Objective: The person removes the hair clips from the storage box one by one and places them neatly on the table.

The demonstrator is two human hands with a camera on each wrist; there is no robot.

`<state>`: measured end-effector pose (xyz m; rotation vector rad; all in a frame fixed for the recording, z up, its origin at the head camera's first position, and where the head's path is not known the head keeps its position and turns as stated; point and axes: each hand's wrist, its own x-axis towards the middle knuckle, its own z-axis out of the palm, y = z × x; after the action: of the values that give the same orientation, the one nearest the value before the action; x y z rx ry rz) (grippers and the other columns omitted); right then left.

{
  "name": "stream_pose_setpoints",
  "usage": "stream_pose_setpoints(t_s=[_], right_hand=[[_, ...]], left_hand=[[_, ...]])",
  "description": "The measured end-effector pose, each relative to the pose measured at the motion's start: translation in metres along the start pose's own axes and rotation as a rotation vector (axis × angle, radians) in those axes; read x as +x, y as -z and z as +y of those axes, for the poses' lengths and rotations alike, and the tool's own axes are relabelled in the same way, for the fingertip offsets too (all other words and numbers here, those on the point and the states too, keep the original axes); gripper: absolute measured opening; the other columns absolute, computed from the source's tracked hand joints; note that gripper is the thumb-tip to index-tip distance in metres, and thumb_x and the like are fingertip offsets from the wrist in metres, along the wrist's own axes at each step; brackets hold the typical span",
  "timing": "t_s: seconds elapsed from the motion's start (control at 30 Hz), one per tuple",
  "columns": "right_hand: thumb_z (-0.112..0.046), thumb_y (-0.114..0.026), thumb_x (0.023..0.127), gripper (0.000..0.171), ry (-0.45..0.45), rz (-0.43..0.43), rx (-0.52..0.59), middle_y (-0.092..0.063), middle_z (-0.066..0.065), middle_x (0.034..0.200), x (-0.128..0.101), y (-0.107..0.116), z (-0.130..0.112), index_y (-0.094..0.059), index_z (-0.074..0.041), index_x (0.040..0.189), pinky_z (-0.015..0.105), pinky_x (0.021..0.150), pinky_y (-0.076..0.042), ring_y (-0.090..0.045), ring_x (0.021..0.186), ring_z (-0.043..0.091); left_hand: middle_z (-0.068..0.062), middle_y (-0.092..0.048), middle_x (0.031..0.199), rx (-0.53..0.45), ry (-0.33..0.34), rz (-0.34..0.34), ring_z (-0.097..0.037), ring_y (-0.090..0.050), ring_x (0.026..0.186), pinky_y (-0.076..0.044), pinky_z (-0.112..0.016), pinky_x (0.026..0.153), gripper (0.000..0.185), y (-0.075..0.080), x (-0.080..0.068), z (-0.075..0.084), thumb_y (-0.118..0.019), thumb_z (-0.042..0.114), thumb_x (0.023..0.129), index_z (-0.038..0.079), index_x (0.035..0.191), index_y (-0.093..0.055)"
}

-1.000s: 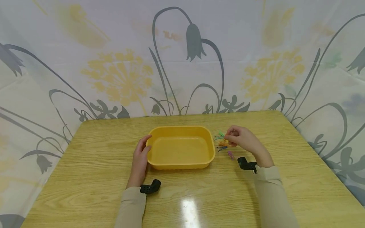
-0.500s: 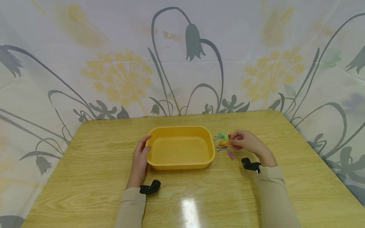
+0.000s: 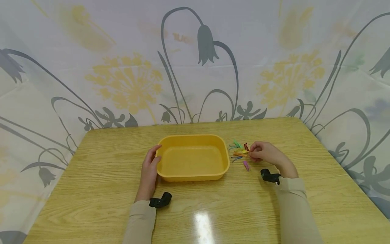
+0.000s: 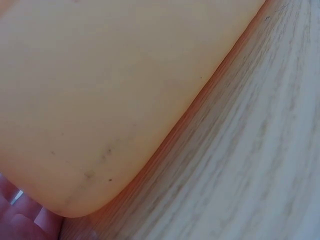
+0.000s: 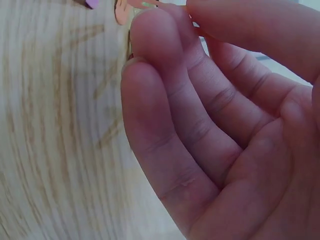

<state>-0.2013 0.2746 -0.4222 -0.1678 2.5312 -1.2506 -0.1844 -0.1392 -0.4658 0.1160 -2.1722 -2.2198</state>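
Observation:
A yellow plastic tray (image 3: 192, 177) stands on the wooden table. My left hand (image 3: 149, 168) grips its left end, thumb and a finger at the rim; in the left wrist view, fingers (image 4: 22, 222) show beside the tray's corner (image 4: 90, 165). Right of the tray, my right hand (image 3: 265, 154) pinches a small yellow hair clip (image 3: 245, 152) between thumb and forefinger. Around it lie more hair clips: green (image 3: 237, 143), red (image 3: 246, 146), orange (image 3: 237, 154), blue (image 3: 237, 158) and pink (image 3: 246, 165). In the right wrist view, the other fingers (image 5: 150, 105) are bent, and the pinched clip is mostly hidden.
The table (image 3: 195, 203) meets a flower-patterned cloth (image 3: 195, 84) along its back edge. Black wrist cameras sit on the left wrist (image 3: 160, 200) and the right wrist (image 3: 269, 176). The tray's right end stands close to the clips.
My right hand has moved right and slightly nearer, with the yellow clip between its fingertips. The red clip, hidden at first, now shows. The left hand and tray stay put.

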Motion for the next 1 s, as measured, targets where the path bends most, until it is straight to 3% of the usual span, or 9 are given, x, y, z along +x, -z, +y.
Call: stream_pose_setpoints(t_s=[0.37,1.0], right_hand=[[-0.012,-0.058,0.089,0.016,-0.001,0.010,-0.065,-0.064,0.010,0.080,0.0041,-0.0014,0.0061,-0.055,0.003,0.092,0.032,0.064,-0.050,-0.058,0.068,0.018],[-0.011,-0.060,0.085,0.009,-0.062,0.033,-0.275,-0.059,0.005,0.069,0.0022,-0.0034,0.0025,-0.059,-0.002,0.085,0.028,0.059,-0.045,-0.054,0.062,0.016]], left_hand=[[0.008,-0.033,0.145,0.011,-0.001,-0.004,-0.006,-0.020,0.137,-0.020,-0.032,0.113,0.037,0.0009,0.0000,0.0015,-0.039,0.011,0.096,0.019,0.132,-0.047],[0.009,-0.034,0.144,0.033,-0.025,-0.010,-0.007,-0.021,0.137,-0.021,-0.033,0.112,0.036,0.0007,-0.0017,0.0019,-0.040,0.012,0.097,0.021,0.131,-0.048]])
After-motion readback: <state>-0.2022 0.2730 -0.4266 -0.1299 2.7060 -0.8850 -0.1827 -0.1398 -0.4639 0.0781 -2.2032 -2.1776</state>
